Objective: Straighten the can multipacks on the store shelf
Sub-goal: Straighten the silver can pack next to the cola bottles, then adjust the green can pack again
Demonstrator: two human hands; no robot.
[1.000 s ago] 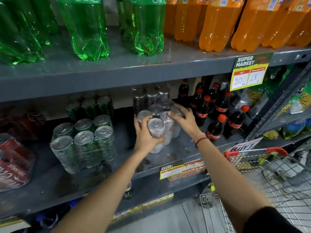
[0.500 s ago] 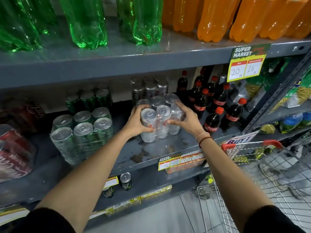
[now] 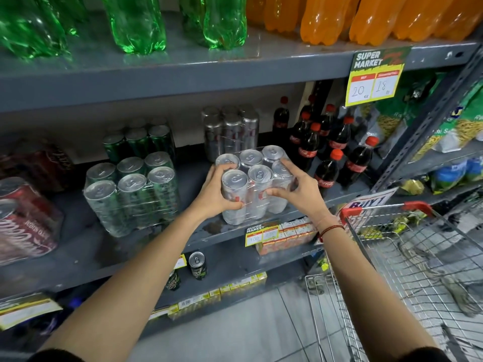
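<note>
Hands grip silver multipack (image 3: 257, 182).

Shrink-wrapped silver can six-packs (image 3: 254, 182): two, centre frame
Shrink-wrapped green can six-packs (image 3: 132, 194): two, left of centre
Red-capped dark cola bottles (image 3: 333, 150): about eight
Loose dark cans (image 3: 197, 265): two, lower shelf
Yellow price cards (image 3: 375, 74): two

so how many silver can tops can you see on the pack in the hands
6. The silver multipack shows two rows of three tops: three at the back, three at the front. The left hand holds its left side, the right hand its right.
</note>
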